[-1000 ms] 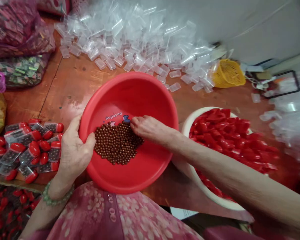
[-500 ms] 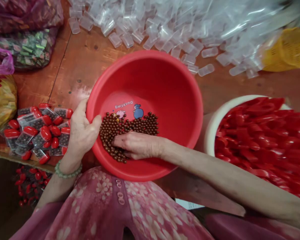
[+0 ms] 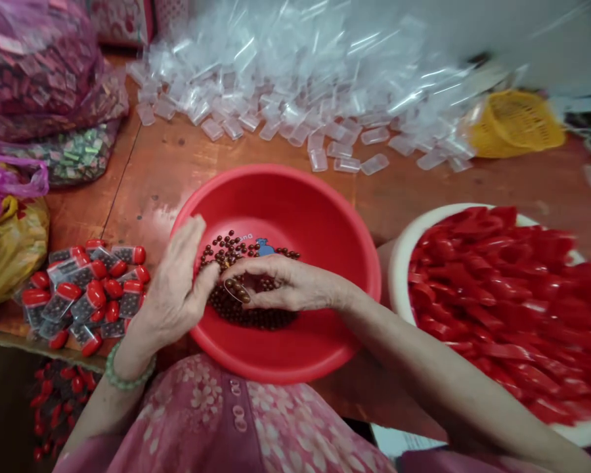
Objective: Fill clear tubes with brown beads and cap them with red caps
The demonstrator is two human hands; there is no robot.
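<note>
Held inside the red basin (image 3: 328,200), just above a spread of brown beads (image 3: 256,320): one clear container (image 3: 236,290), pinched between thumb and fingers of the right hand (image 3: 300,282). Beads showing at its oval mouth, no cap visible there; hidden farther down by the fingers, so impossible to tell how full. Opposite, over the basin's left rim: the left hand (image 3: 172,289), fingers extended, thumb spread well apart, gripping nothing; unclear whether touching the rim. Seemingly loaded with beads, then, but not yet capped.

Heaped to the left on the wooden table (image 3: 148,203): capped containers (image 3: 86,295), dark with beads and topped in red, by all appearances finished. Lower, past the table's edge: a second heap (image 3: 62,401), shadowed, similar in look. Far from complete, judging by the stock in sight: seemingly empty containers (image 3: 325,125) piled along the table's far side, too many to count; glossy red pieces (image 3: 497,315), presumably caps, mounded in a white tub (image 3: 398,276) at right. Farther out: a yellow basket (image 3: 519,125) beside the clear pile, and, at far left, purple bags (image 3: 44,85) near a yellow bag (image 3: 22,253).
</note>
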